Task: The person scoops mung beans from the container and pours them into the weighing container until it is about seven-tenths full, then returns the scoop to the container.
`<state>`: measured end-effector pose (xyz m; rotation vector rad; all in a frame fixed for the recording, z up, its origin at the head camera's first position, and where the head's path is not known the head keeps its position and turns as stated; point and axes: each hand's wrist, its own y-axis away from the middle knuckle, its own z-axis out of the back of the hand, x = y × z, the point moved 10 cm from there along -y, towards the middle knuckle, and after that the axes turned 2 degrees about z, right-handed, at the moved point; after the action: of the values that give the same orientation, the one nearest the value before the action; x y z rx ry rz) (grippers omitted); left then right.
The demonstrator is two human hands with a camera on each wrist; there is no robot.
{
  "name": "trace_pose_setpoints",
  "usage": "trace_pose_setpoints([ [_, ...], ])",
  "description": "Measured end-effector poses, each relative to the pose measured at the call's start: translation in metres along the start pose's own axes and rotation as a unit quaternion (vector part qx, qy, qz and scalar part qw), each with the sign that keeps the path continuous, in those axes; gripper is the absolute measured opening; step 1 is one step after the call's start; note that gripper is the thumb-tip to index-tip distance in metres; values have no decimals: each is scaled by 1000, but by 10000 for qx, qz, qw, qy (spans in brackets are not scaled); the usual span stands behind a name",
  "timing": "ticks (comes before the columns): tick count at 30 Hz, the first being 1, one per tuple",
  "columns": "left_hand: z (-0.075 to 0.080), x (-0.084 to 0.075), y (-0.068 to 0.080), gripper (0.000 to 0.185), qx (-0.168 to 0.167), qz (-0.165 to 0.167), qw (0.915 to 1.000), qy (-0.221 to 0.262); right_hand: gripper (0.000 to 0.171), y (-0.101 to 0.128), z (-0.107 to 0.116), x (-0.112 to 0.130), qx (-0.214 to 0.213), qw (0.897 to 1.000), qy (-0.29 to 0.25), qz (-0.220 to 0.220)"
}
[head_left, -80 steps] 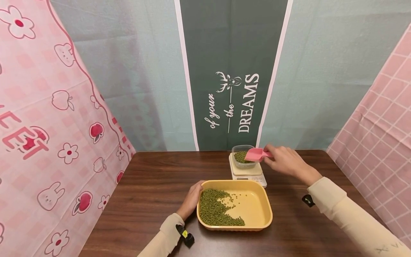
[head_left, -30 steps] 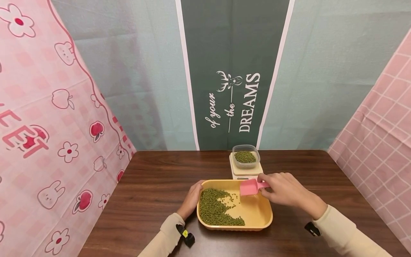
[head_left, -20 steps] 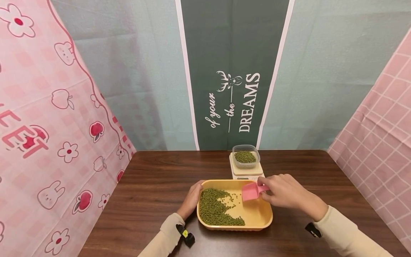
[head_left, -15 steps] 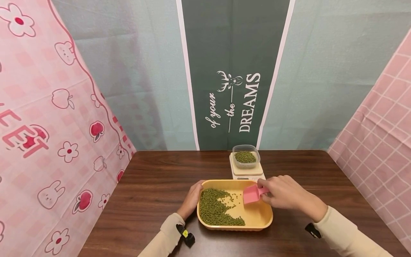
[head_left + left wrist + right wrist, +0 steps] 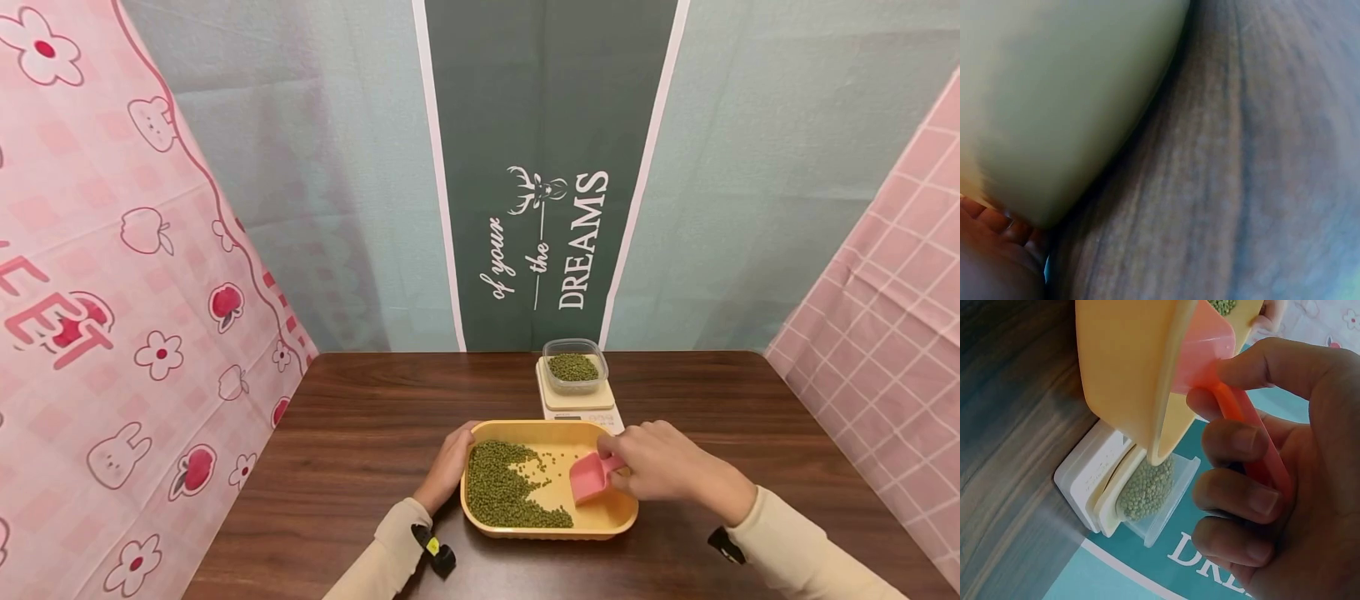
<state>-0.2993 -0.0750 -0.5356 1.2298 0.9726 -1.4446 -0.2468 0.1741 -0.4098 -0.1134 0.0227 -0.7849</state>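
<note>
My right hand [image 5: 660, 458] grips a pink scoop [image 5: 588, 478] by its handle, fingers wrapped round it in the right wrist view. The scoop's blade is tilted down inside the right half of a yellow tray [image 5: 617, 504] and looks bare. Green mung beans [image 5: 498, 487] are heaped along the tray's left side, with a few strewn toward the middle. At the left end, my left hand [image 5: 447, 467] holds the tray by its rim. Its fingers [image 5: 994, 220] show against the tray wall in the left wrist view; the thumb is hidden.
Behind the tray a white kitchen scale [image 5: 576, 403] carries a clear plastic container [image 5: 574, 387] partly filled with mung beans. The brown wooden table [image 5: 375, 408] ends at a cloth backdrop, with patterned cloths to either side.
My right hand has brought the scoop from over the container back to the tray, then lower and nearer within it. The left hand keeps its place on the rim.
</note>
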Motion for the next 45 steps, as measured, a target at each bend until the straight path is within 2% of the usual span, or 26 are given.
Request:
trace_pose_setpoints([
  [8,1,-1,1,50,21,-18,10000,83,21,-3,-6,10,69,9996,-252,145],
  [17,0,-3,3,50,48,-90,9998,147,23,-11,-9,28,48,9986,-136,516],
  [24,1,-8,2,51,58,-560,9983,-124,21,-19,-9,39,16,9972,-88,746],
  [31,0,-1,1,50,-3,-76,10000,34,13,-24,-9,50,-38,9949,74,1008],
  [39,0,-1,1,49,-13,-42,9999,93,12,-30,-9,59,-14,9932,-19,1167],
  [45,0,1,-1,50,40,5,10000,81,18,-35,-8,66,-49,9912,-143,1313],
])
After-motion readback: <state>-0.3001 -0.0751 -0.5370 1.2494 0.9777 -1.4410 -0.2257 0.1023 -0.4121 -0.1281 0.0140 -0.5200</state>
